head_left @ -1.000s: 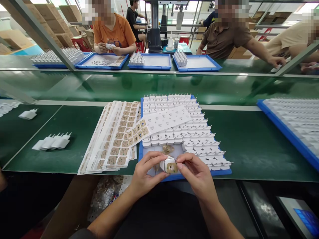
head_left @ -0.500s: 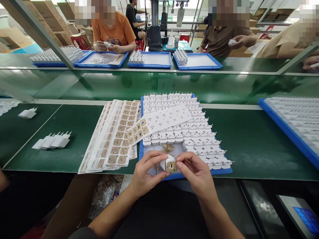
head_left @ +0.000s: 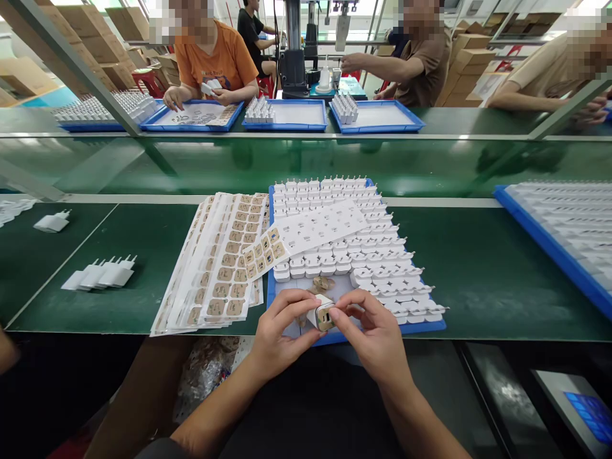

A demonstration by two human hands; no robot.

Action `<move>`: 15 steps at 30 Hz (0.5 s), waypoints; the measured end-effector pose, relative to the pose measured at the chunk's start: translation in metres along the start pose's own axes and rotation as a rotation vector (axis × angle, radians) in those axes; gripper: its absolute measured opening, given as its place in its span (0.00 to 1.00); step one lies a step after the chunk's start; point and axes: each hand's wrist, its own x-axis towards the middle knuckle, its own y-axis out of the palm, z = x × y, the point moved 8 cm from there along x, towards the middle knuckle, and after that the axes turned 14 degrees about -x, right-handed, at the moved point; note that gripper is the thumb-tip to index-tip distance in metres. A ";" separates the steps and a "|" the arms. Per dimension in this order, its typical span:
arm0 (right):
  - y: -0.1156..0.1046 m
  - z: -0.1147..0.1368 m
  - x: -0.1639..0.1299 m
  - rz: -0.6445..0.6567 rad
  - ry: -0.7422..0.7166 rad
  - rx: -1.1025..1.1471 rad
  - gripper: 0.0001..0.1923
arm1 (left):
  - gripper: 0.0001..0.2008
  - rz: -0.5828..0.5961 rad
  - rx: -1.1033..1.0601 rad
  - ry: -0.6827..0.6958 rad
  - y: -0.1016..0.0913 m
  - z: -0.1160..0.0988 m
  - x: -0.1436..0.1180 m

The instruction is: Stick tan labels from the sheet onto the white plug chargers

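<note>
Head view: left hand pinches white charger above near edge of blue tray; right hand fingertips touch charger's tan-labelled face. Sticker sheets left of tray.

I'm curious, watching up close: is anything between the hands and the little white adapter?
Nothing visible: the left hand holds the white adapter, and the right hand touches its tan face. Tan scraps lie just beyond, in the blue tray.

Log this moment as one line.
left hand: holding white charger | right hand: fingers at its tan face | below: blue tray | beside tray: label sheets
</note>
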 end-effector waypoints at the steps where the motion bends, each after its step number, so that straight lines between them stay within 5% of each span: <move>1: 0.000 0.001 0.000 -0.003 -0.005 -0.006 0.04 | 0.17 0.000 0.006 0.006 0.000 -0.001 0.000; 15: 0.009 -0.010 -0.001 0.018 0.050 -0.039 0.04 | 0.18 -0.032 0.009 0.015 -0.004 0.001 -0.003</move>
